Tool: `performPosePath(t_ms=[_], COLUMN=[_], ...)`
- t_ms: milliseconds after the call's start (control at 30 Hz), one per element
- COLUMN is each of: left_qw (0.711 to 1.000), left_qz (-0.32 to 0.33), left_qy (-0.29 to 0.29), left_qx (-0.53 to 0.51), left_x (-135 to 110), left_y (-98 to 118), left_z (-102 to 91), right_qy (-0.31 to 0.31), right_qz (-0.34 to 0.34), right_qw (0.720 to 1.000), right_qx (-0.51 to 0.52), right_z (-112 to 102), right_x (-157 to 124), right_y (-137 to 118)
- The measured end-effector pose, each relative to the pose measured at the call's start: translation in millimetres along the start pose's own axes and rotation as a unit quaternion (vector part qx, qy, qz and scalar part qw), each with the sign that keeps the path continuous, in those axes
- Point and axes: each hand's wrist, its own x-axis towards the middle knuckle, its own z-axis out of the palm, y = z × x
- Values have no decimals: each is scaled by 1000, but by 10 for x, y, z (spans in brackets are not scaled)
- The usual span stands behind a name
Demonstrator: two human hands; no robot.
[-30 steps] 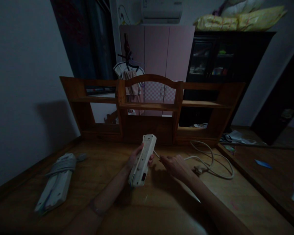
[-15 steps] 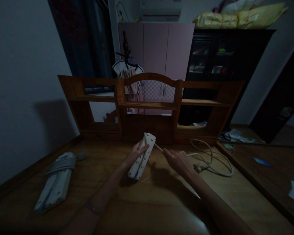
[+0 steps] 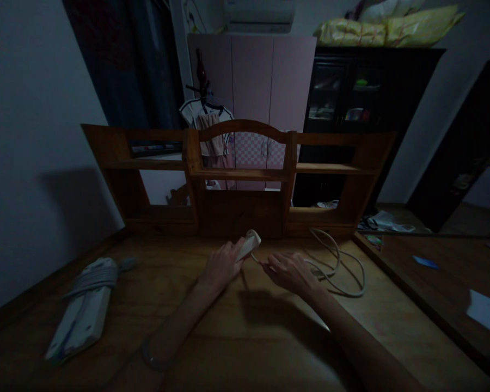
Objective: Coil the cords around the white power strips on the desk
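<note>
My left hand (image 3: 222, 265) is closed round a white power strip (image 3: 250, 244), which is held above the wooden table and mostly hidden by the hand. A pale cord (image 3: 253, 257) runs from the strip's far end to my right hand (image 3: 288, 272), whose fingers are closed on it. Beyond that hand the rest of the cord lies in loose loops on the table to the right. Its plug is largely hidden behind the right hand. At the left lies a second white power strip (image 3: 81, 316), with its grey cord (image 3: 93, 276) wound round it.
A wooden shelf unit (image 3: 240, 174) stands along the table's back edge. To the left rises a wall (image 3: 36, 207). Past the table's right edge, a lower brown surface (image 3: 424, 288) bears a blue card (image 3: 425, 262) and a white paper (image 3: 488, 313).
My left hand has turned the power strip, so its underside with screw holes no longer faces me. The looped cord has shifted, and the view has swung slightly right.
</note>
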Motion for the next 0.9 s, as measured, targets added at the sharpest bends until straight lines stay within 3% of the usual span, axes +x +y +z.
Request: performPosePath(t_ms=[167, 300, 467, 600, 767, 833, 900], left_qw=[997, 984, 954, 928, 931, 932, 925], left_qz=[62, 153, 270, 346, 324, 256, 141], left_qy=[-47, -86, -134, -138, -76, -32, 23], left_qx=[18, 0, 3, -16, -150, -254, -352], left_x=[-79, -152, -209, -219, -242, -247, -229], left_y=[153, 340, 484, 522, 458, 441, 445], left_z=[52, 45, -26, -74, -93, -118, -153], right_qy=[118, 151, 124, 34, -27, -33, -39], right_qz=[-43, -48, 38, 124, 245, 265, 241], right_qw=[992, 987, 984, 949, 863, 847, 857], right_qx=[-18, -6, 120, 288, 442, 460, 454], right_z=[-86, -216, -297, -212, 2, 70, 113], right_x=[-27, -46, -38, 1, 30, 35, 44], right_y=[129, 240, 319, 424, 466, 405, 307])
